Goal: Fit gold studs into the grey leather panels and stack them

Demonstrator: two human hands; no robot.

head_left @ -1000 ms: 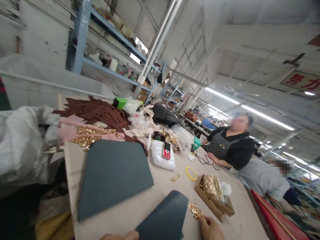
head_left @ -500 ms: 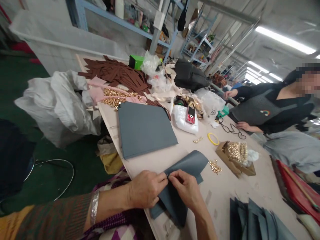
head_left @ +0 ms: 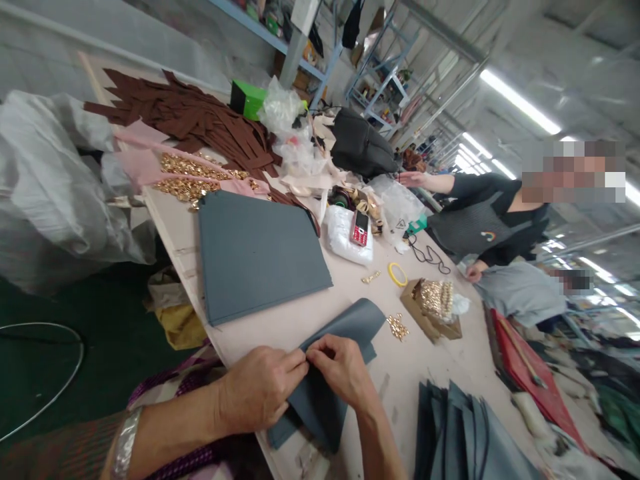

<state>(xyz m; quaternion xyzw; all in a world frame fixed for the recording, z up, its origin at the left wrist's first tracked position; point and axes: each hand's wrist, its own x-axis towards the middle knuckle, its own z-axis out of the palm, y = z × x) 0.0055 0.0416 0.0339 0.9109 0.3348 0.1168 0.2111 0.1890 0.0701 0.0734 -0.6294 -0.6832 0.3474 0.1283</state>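
My left hand (head_left: 265,387) pinches a folded blue-grey sheet (head_left: 350,323), which looks like leather, near the table's front edge. Fingertips of my right hand (head_left: 337,365) press together on the same sheet, touching my left fingertips. Whatever small piece might sit between them is hidden. The sheet curls up behind the hands, and its lower part hangs toward me. A small heap of gold metal pieces (head_left: 398,327) lies just beyond its right end. Left of it is a flat stack of blue-grey sheets (head_left: 260,257); several folded blue-grey pieces (head_left: 455,433) stand at the right.
Brown strips (head_left: 190,123) and gold fittings on pink cloth lie far left. A mobile phone (head_left: 360,228) rests on a white packet (head_left: 340,243). A yellow tape roll (head_left: 397,274) is near a cardboard box (head_left: 425,313) of gold pieces. A co-worker (head_left: 470,220) stands across the table.
The view has swung, so the table's things appear farther left. Both hands keep their pinch on the sheet. The co-worker's raised hand now reaches out over the plastic bag.
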